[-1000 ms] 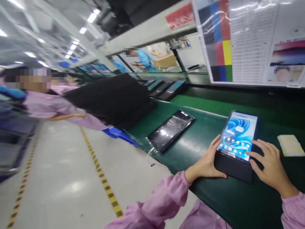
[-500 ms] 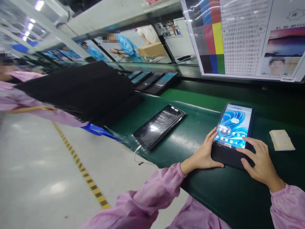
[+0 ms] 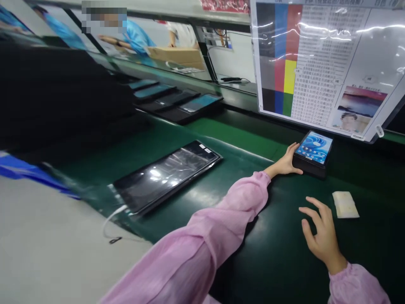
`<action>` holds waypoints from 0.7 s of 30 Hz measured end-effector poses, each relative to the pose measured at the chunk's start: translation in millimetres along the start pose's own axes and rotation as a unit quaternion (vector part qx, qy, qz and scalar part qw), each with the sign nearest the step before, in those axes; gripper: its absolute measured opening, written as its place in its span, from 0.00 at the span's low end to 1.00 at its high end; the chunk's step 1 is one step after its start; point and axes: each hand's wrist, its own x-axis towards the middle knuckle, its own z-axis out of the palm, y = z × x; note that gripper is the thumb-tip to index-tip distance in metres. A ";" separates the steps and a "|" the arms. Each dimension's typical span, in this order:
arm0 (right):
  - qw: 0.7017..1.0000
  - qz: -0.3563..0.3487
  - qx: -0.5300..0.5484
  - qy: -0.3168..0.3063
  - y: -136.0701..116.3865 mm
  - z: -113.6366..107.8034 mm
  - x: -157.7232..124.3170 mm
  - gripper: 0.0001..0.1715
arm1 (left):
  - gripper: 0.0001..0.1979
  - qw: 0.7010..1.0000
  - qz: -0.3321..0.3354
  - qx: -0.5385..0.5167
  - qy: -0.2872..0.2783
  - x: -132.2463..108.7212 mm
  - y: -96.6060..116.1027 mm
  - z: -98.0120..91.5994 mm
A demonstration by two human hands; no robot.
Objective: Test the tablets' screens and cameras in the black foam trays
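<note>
A lit tablet (image 3: 313, 148) with a blue wallpaper rests on a black block far out on the green belt (image 3: 221, 190), just below the colour chart board. My left hand (image 3: 286, 161) is stretched out to it and grips its left edge, thumb under the near corner. My right hand (image 3: 319, 234) hovers over the belt nearer to me, fingers spread and holding nothing. It is close to a small cream pad (image 3: 344, 204) lying to its right.
A dark tablet (image 3: 166, 174) with a white cable lies on the belt to the left. Several more tablets (image 3: 177, 99) sit further up the line beside a large black sheet (image 3: 53, 93). A test chart board (image 3: 319, 67) stands behind. Workers in blue (image 3: 133, 36) stand beyond the line.
My left arm has pushed the lit tablet away towards the chart board. My right hand has let go of it and stayed back, open. The view has swung right.
</note>
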 end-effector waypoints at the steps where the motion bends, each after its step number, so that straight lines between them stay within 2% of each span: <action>1: 1.000 0.006 0.001 0.001 0.5 0.6 0.1 0.17 | 0.78 1.000 0.000 -0.003 0.006 5.0 -3.2 1.9; 8: 0.999 0.047 0.022 -0.006 5.2 2.7 -0.2 0.17 | 0.66 0.998 0.000 -0.006 0.057 14.6 -8.1 7.2; 11: 0.997 0.066 0.026 -0.010 7.3 3.7 0.1 0.16 | 0.52 0.994 -0.015 0.000 0.107 18.2 -6.8 1.3; 13: 0.996 0.078 0.030 -0.015 7.5 4.7 0.5 0.16 | 0.39 0.987 -0.038 0.011 0.154 21.0 -6.8 -6.1; 15: 0.995 0.089 0.033 -0.026 7.3 6.1 0.9 0.17 | 0.31 0.977 -0.065 0.029 0.199 23.0 -8.4 -16.1; 21: 0.994 0.101 0.041 -0.027 6.2 10.7 2.8 0.18 | 0.19 0.944 -0.089 0.144 0.285 18.0 -22.2 -59.1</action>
